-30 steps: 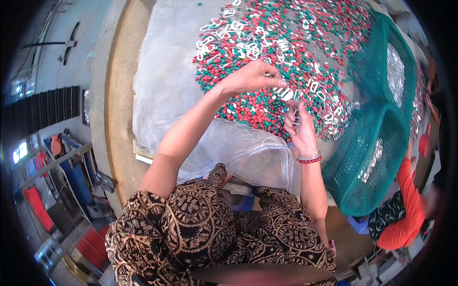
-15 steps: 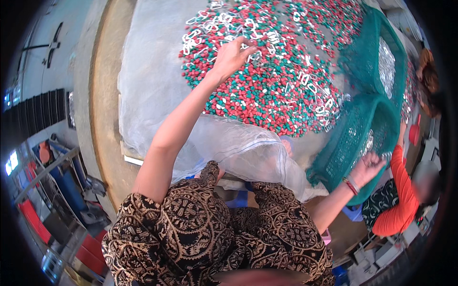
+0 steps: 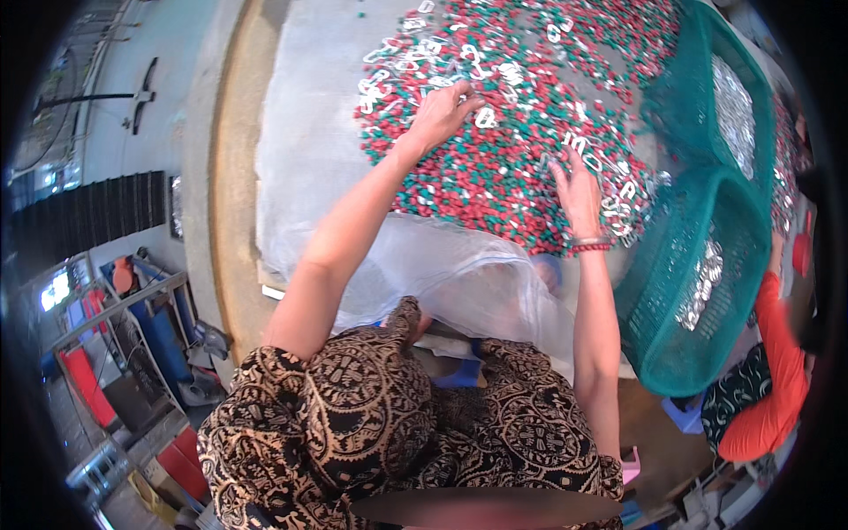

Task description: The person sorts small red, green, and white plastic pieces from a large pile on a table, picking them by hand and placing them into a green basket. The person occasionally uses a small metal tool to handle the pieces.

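A wide heap of small red, green and white plastic pieces [image 3: 503, 168] lies on a translucent white sheet [image 3: 309, 132], with several silvery metal clips mixed in on top. My left hand [image 3: 444, 112] reaches far onto the heap, fingers curled down among the clips at its far left part. My right hand [image 3: 579, 187], with a red bead bracelet at the wrist, rests on the heap's right side, fingers spread over the pieces next to a clip. Whether either hand has pinched a clip is hidden by the fingers.
Two green mesh baskets [image 3: 698, 291] holding silvery clips stand at the right of the heap. A person in an orange top [image 3: 768, 389] sits at the lower right. A brown table rim [image 3: 231, 168] runs along the left, with racks and red crates below.
My right hand has come back from beside the green basket onto the heap's right side. My left hand stays stretched out on the far part of the heap.
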Tool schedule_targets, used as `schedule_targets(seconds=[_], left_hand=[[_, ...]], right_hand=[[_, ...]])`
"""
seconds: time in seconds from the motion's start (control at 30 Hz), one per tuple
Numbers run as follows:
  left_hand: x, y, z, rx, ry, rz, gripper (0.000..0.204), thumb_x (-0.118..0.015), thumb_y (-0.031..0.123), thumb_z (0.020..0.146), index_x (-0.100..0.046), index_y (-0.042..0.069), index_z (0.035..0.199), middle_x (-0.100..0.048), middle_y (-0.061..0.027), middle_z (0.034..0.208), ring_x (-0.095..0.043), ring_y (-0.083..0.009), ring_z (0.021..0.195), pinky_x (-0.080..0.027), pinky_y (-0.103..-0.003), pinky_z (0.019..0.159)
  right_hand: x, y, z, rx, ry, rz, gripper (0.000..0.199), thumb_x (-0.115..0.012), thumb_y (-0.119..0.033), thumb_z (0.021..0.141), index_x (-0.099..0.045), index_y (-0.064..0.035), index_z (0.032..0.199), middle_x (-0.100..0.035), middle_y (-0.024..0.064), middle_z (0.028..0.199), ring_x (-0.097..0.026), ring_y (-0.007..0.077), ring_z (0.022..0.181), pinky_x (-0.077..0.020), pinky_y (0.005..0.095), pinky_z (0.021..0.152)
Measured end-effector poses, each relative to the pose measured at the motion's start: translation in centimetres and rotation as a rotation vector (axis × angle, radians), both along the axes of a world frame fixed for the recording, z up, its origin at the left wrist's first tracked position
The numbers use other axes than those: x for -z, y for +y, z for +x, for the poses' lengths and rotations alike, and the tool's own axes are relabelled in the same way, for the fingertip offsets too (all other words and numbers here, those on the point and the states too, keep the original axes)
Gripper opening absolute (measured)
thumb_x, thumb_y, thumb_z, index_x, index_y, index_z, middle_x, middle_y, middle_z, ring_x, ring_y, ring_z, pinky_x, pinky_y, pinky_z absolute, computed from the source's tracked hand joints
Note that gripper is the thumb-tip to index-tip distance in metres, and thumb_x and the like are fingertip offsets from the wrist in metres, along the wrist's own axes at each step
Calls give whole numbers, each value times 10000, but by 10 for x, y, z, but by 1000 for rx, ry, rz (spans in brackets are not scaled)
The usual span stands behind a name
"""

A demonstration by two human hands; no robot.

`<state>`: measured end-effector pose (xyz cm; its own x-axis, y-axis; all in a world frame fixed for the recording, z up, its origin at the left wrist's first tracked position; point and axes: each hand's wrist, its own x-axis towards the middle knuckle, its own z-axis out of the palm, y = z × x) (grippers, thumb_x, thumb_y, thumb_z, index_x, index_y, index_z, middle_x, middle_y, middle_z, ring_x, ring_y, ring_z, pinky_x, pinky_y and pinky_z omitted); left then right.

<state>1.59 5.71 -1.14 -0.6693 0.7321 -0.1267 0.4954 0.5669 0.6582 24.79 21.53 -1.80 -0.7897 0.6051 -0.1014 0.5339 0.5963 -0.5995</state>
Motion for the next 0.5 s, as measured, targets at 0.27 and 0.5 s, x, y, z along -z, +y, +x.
schedule_targets(seconds=[0.27, 0.5], left_hand=[[-8, -86, -69, -446, -103, 2, 393, -634, 373, 845, -647, -1, 964, -639, -128, 784, -606, -170, 776, -475, -303, 659], [30, -153, -83, -649, -52, -77, 375, -676, 382, 801, -693, 44, 964, -687, -174, 870, -676, -258, 827, -504, -357, 741]], right_hand=[[28, -19, 6, -231, -206, 108, 328, -587, -174, 863, -465, -77, 1151, -649, 197, 892, -630, 385, 807, -500, 470, 657], [21, -21, 11, -128, -371, 41, 285, -668, -259, 823, -596, -15, 953, -657, 198, 836, -638, 354, 789, -481, 436, 669]])
